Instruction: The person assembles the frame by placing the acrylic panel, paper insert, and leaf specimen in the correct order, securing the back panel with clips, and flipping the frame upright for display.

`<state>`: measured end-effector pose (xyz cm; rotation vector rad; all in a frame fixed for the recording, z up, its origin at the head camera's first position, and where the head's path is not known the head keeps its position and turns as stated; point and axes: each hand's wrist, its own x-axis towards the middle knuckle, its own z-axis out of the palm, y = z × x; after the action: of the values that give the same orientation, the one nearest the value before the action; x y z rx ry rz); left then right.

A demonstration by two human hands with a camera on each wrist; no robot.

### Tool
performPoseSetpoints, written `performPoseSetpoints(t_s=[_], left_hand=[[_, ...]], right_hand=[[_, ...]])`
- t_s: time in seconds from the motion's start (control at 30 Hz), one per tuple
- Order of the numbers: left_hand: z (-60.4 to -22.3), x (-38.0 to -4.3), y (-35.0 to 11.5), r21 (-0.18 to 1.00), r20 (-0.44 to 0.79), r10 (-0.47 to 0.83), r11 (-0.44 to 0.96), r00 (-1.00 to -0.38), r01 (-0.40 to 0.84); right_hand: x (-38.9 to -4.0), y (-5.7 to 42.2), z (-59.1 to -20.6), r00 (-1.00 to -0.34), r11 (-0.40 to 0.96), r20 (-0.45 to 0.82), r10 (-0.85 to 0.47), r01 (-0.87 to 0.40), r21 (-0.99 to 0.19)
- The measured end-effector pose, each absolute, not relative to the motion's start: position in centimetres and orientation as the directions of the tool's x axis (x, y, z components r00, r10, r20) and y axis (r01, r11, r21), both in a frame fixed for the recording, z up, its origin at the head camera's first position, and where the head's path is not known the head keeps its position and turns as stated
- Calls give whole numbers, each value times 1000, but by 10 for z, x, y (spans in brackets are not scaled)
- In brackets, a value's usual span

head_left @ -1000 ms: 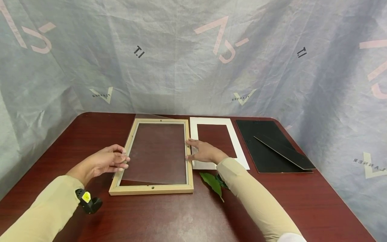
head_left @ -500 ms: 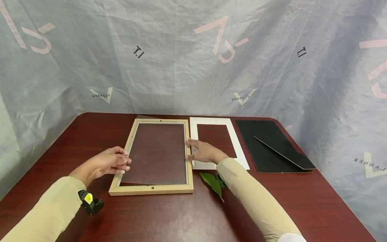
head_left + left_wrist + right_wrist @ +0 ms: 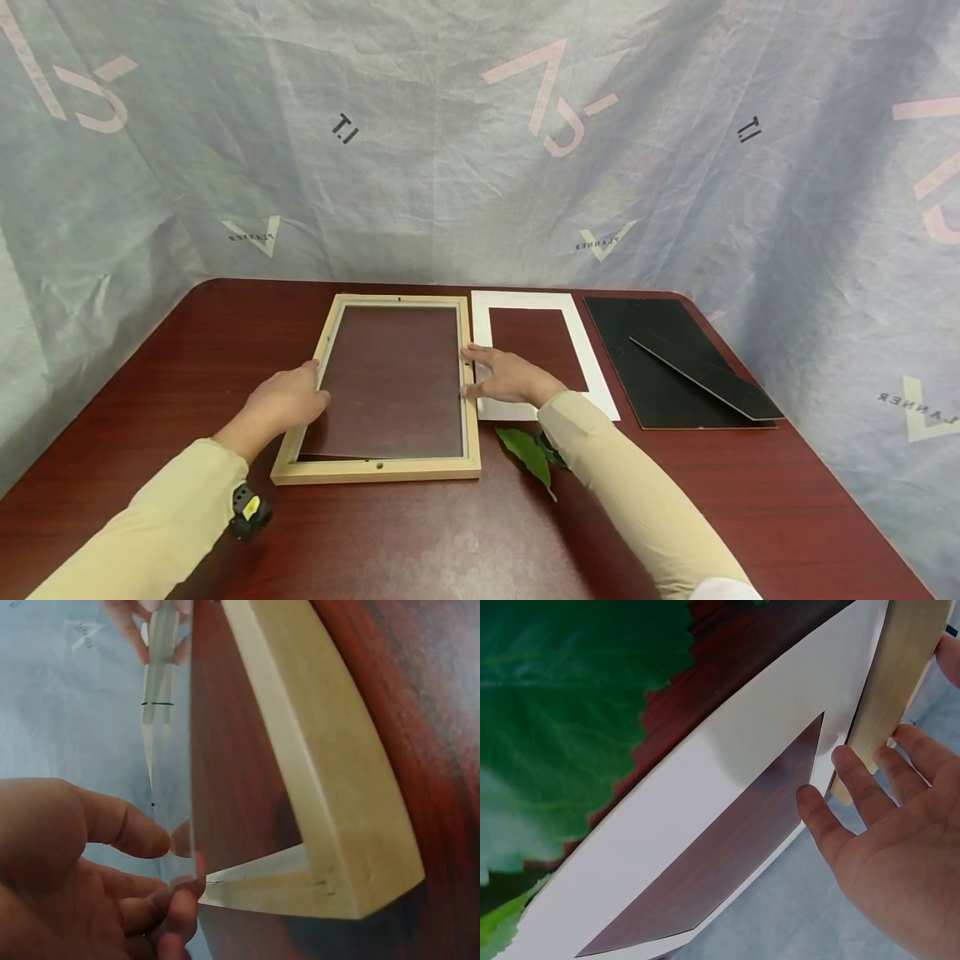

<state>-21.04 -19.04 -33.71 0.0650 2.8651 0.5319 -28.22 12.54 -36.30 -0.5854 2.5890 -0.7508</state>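
A light wooden picture frame (image 3: 375,472) lies flat on the table, short side toward me. A clear pane (image 3: 397,379) covers most of its opening, with a thin slanted gap at the near end. My left hand (image 3: 282,402) is at the frame's left side; in the left wrist view its thumb and fingers pinch the edge of the pane (image 3: 180,769), which stands slightly off the wooden frame (image 3: 330,772). My right hand (image 3: 512,377) rests against the frame's right side with fingers spread and fairly straight, as the right wrist view also shows.
Right of the frame lies a white mat board (image 3: 596,367) with a rectangular cut-out. Beyond it is a black backing board (image 3: 637,358) with its stand flap (image 3: 705,375) raised. Green leaves (image 3: 528,454) lie near my right forearm. A grey curtain (image 3: 450,167) hangs behind the table (image 3: 420,533).
My left hand has turned and moved right along the frame's left side. The pane has shifted right, its corner no longer showing past the frame's far edge. My right hand stays put.
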Motion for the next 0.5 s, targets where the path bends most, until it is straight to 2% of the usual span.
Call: performPoseSetpoints(t_s=[0.33, 0.5], left_hand=[[-346, -208, -186, 167, -165, 68, 985, -984, 40], [-345, -210, -185, 111, -162, 70, 992, -984, 53]], right_hand=[[-282, 126, -365, -840, 770, -238, -487, -284, -572], [-281, 127, -364, -841, 767, -228, -490, -292, -571]])
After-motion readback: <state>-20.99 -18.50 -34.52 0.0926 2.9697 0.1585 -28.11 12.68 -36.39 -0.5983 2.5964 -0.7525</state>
